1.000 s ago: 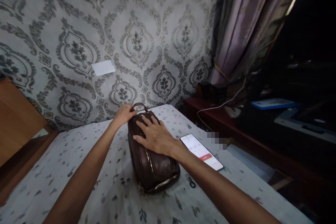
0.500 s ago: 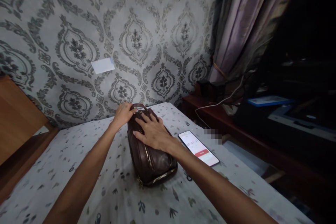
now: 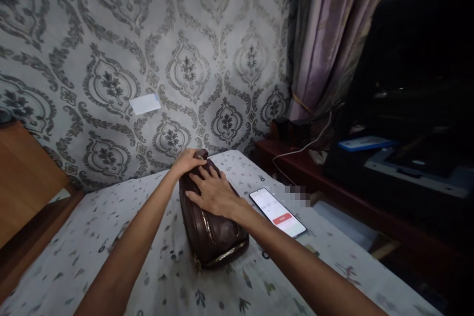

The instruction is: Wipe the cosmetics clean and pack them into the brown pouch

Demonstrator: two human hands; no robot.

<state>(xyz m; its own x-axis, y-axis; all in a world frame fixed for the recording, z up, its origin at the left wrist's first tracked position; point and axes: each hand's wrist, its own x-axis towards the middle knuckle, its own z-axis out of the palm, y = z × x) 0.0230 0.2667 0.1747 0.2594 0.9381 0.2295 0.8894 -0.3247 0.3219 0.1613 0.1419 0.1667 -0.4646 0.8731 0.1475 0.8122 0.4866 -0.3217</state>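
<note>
A dark brown leather bag point(image 3: 222, 237) with gold zips lies on the patterned sheet in front of me. At its far end, by the short handle loop point(image 3: 201, 153), my left hand point(image 3: 188, 162) grips the bag; its thumb lies over the top edge and most other fingers are hidden behind. My right hand point(image 3: 215, 192) rests flat on the upper face, fingers spread, covering part of the zip. The front zip point(image 3: 227, 256) runs along the near end, with its pull hanging at the near left corner.
A phone point(image 3: 279, 212) showing a timer lies on the sheet point(image 3: 155, 266) to the bag's right. Beyond the bed's right edge are a dark red ledge point(image 3: 266, 148), a white cable point(image 3: 307, 147) and a blue-edged item point(image 3: 366, 143). Wooden furniture point(image 3: 29, 173) stands at left.
My left hand has shifted right across the bag's far end, and the handle loop now sits lower and further right. My right hand stays spread on the bag. The view has tilted slightly.
</note>
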